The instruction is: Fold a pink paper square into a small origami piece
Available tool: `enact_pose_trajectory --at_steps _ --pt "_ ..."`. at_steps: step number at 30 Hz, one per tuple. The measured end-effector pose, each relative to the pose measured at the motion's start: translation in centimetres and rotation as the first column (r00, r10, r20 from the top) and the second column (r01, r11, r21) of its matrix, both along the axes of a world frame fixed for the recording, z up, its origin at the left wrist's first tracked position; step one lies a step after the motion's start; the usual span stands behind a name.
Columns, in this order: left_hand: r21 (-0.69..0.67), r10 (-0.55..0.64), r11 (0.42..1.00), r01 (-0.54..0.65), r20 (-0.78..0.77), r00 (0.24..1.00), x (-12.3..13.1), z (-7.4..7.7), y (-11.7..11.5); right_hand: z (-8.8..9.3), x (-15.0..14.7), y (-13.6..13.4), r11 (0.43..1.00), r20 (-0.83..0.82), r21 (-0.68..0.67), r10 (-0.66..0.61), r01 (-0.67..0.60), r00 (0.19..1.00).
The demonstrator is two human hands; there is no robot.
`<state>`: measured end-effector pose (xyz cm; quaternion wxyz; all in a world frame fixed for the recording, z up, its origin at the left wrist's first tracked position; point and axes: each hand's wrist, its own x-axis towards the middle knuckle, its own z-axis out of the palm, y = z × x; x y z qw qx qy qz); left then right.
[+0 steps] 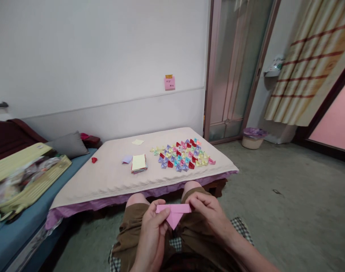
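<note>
Over my lap I hold a partly folded pink paper (174, 214), a flat band on top with a point hanging down. My left hand (151, 236) pinches its left end with thumb and fingers. My right hand (209, 215) pinches its right end. On the low cloth-covered table (110, 177) ahead lie several small folded paper pieces (182, 155) in many colours, a stack of paper squares (139, 163) with a yellow sheet on top, a loose purple sheet (127, 159) and a loose yellow sheet (137, 142).
A blue mattress (16, 230) with yellow bags and a grey pillow (67, 144) lies at the left. One red folded piece (94, 159) sits beside the table. A bin (253, 137) stands by the glass door; a pink note (169, 82) hangs on the wall.
</note>
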<state>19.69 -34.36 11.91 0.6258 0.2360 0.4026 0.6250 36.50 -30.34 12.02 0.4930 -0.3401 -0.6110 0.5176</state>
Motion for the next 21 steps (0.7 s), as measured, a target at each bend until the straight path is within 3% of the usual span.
enact_pose_trajectory --at_steps 3,5,9,14,18,21 --pt "-0.013 -0.047 0.999 0.048 0.085 0.995 -0.1 0.1 -0.1 -0.3 0.3 0.3 1.0 -0.078 -0.02 -0.003 0.001 0.997" --pt "-0.038 -0.104 0.993 0.11 0.142 0.984 0.1 0.3 -0.1 -0.2 0.2 0.4 0.999 -0.041 0.035 0.021 -0.019 0.999" --pt "-0.087 -0.203 0.97 0.229 0.232 0.951 0.7 0.8 -0.4 0.0 -0.5 0.2 0.966 0.009 0.186 0.182 -0.18 0.983" --pt "-0.15 -0.268 0.937 0.315 0.269 0.925 1.2 0.3 -0.7 -0.2 -1.0 -0.1 0.953 -0.032 0.132 0.279 -0.273 0.96" --pt "-0.169 -0.266 0.947 0.274 0.065 0.962 1.2 -1.1 -0.3 -0.6 -0.7 0.1 0.969 -0.086 0.062 0.245 -0.24 0.966" --pt "-0.068 -0.071 0.996 0.055 -0.267 0.961 0.7 -2.0 0.1 -0.8 -0.4 0.2 0.99 -0.089 -0.033 0.136 -0.139 0.987"
